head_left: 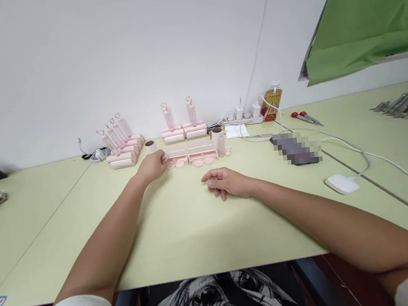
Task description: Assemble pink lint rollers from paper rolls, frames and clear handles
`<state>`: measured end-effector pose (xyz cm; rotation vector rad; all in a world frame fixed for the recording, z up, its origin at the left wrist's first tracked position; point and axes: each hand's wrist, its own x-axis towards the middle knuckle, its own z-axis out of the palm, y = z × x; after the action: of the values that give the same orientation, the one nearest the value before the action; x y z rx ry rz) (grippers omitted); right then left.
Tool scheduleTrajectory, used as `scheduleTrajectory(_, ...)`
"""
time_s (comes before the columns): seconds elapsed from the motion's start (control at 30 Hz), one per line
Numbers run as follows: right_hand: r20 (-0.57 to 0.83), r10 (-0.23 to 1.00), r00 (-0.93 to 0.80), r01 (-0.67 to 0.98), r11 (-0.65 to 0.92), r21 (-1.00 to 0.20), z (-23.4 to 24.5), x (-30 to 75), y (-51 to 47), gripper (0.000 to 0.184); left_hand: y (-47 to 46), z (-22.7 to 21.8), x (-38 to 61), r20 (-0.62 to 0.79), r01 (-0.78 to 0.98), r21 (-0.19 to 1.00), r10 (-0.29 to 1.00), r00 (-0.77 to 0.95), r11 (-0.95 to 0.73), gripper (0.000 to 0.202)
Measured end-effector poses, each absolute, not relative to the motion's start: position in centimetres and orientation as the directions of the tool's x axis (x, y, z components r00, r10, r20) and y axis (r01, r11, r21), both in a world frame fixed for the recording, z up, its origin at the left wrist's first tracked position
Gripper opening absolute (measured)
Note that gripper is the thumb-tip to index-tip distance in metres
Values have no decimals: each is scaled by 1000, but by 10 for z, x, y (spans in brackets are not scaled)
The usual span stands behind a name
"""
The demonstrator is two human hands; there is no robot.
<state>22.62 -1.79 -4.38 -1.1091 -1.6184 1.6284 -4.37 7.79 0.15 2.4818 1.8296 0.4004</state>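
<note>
My left hand (153, 166) reaches to the left end of a row of pink parts, its fingers closed round a small clear-pink plastic piece (165, 157), mostly hidden by the fingers. Just right of it lie pink roller housings (203, 156), with round pink end discs (199, 163) in front. My right hand (229, 183) hovers low over the table, holding nothing, its index finger stretched out and the others loosely bent. A paper roll with a cardboard core (151, 147) stands behind my left hand. Another roll (217, 135) stands at the row's right end, beside a clear-pink handle piece (221, 146).
Several pink lint rollers (122, 160) stand at the back left, and two more (174, 135) by the wall. Rightward are a power strip (242, 120), a drink bottle (272, 102), a blurred phone (295, 149), red-handled tools (305, 118) and a white charger (342, 184) with trailing cable.
</note>
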Motion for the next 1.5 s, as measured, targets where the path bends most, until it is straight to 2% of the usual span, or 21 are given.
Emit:
scheduleTrajectory(0.27,-151,861,-486,148,-90,-985,-44,226,-18,29,76,-14,-38,133,905,222,931,341,-363,16)
scheduleTrajectory(0.43,-154,861,-484,142,-97,-985,-44,225,-18,31,64,-3,-26,160,892,235,920,357,-387,18)
scheduleTrajectory(0.53,-132,870,-475,122,-83,-989,-43,224,-20,34,40,8,-9,172,834,282,880,443,-475,20)
scheduleTrajectory(0.6,-95,874,-476,107,-50,-993,-42,223,-23,35,17,12,6,152,775,273,821,550,-570,17)
scheduleTrajectory(0.73,-3,846,-534,174,106,-979,-40,221,-30,35,-26,4,31,101,679,310,734,672,-665,12)
scheduleTrajectory(0.87,25,837,-547,267,202,-942,-36,219,-33,34,-43,-4,34,86,693,287,738,669,-661,22)
scheduleTrajectory(1.0,-31,889,-457,300,121,-946,-36,222,-30,42,-38,-5,18,99,787,165,804,586,-594,20)
scheduleTrajectory(1.07,1,914,-405,247,111,-963,-37,223,-29,43,-34,-7,11,97,854,161,869,485,-495,14)
scheduleTrajectory(1.17,98,910,-403,64,135,-989,-41,223,-30,41,-33,-13,10,67,901,249,934,351,-356,12)
scheduleTrajectory(1.27,166,835,-525,-98,135,-986,-42,221,-36,52,-39,-19,19,49,837,434,936,347,-333,12)
scheduleTrajectory(1.33,156,786,-598,-91,127,-988,-42,218,-41,54,-45,-22,26,51,736,568,908,415,-368,13)
scheduleTrajectory(1.5,117,791,-600,15,158,-987,-37,218,-49,35,-54,-24,33,37,468,811,829,558,-351,16)
